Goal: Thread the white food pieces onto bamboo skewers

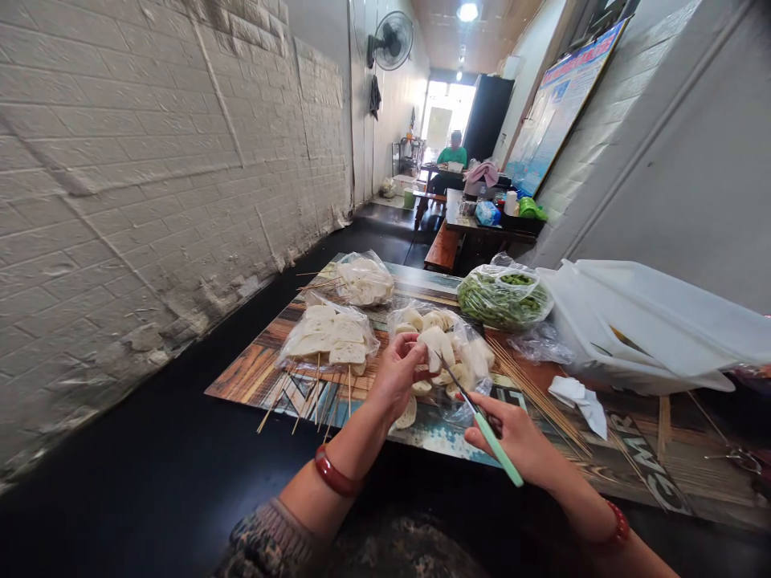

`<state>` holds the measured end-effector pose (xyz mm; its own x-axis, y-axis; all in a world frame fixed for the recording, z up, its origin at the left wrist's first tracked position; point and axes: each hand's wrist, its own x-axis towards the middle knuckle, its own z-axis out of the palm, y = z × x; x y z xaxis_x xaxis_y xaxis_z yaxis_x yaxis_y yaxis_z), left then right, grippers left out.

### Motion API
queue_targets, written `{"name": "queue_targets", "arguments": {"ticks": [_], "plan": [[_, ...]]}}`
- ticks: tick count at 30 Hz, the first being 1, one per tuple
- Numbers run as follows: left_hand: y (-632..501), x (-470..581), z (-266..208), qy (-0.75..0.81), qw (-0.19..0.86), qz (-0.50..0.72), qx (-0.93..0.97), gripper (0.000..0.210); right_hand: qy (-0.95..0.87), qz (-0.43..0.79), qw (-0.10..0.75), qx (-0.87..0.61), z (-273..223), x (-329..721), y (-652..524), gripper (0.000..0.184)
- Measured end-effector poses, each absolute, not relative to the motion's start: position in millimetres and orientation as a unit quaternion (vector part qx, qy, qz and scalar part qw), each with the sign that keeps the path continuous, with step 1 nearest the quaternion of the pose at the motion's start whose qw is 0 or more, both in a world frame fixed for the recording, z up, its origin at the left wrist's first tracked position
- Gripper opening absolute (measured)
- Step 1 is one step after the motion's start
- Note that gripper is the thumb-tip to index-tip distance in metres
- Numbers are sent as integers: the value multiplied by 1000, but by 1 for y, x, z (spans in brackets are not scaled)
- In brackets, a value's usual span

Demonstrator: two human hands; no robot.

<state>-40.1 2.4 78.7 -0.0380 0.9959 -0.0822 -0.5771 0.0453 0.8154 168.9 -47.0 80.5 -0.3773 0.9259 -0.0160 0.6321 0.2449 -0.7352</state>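
Between the fingertips of my left hand (pixel 401 369) is a pale, thick slice (pixel 436 347), held above a plastic bag. My right hand (pixel 509 433) grips a slim knife (pixel 499 451) with a mint-green handle, its dark, narrow blade meeting the slice. Underneath, an open clear bag (pixel 475 345) contains several pale round slices (pixel 461 377); another slice (pixel 406 413) lies at its near edge. To the left, a second bag holds flat white slices (pixel 330 333) with thin wooden skewers (pixel 318 389) sticking out towards me.
Farther back are a bag of white pieces (pixel 365 278) and a bag of green vegetables (pixel 506 295). White plastic tubs (pixel 638 321) stand right, near loose skewers (pixel 536 389) and a crumpled tissue (pixel 579 403). A person in green (pixel 453 152) sits at a distant table.
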Motion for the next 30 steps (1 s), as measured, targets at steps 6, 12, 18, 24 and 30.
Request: {"name": "queue_targets", "arguments": {"ticks": [6,12,18,24,30], "plan": [[5,-45,78,362,642,613,285,45,-774,297,203,-521,79,169,-46,57],[5,-45,74,345,641,628,275,47,-749,338,215,-528,81,171,-47,57],[0,-43,77,339,629,639,285,45,-746,355,198,-528,83,170,-47,58],[-1,-43,75,343,621,635,306,47,-760,331,188,-527,77,171,-42,61],[-1,-42,76,346,638,627,282,43,-783,303,182,-512,78,170,-44,61]]}}
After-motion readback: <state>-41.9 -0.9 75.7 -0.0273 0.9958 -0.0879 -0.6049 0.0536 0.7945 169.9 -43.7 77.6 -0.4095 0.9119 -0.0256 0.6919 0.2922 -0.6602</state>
